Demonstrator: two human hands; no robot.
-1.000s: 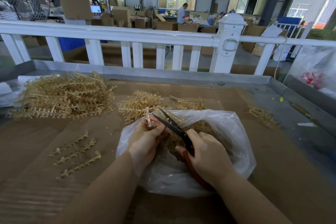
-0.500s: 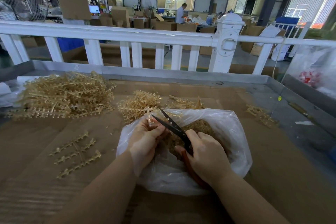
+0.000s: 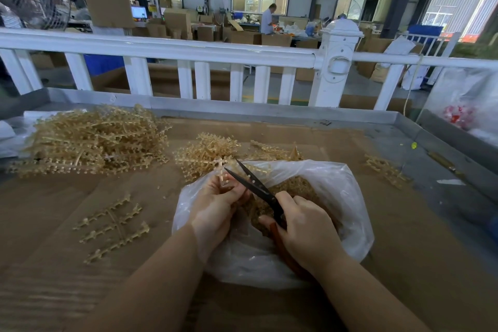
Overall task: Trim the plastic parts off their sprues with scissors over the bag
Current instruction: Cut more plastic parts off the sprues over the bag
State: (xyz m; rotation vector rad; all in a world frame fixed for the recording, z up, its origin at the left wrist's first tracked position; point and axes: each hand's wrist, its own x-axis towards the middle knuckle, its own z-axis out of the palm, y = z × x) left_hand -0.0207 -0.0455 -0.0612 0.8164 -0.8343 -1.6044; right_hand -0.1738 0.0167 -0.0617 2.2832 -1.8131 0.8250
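My left hand (image 3: pixel 215 205) pinches sprue (image 3: pixel 223 176) over bag (image 3: pixel 347 197); right hand (image 3: pixel 310 226) grips scissors (image 3: pixel 256 186), blades apart.

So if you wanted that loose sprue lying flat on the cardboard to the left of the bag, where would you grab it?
Probably pinch the loose sprue by its central spine, coming from above; it lies flat, and the side branches carry the small parts.
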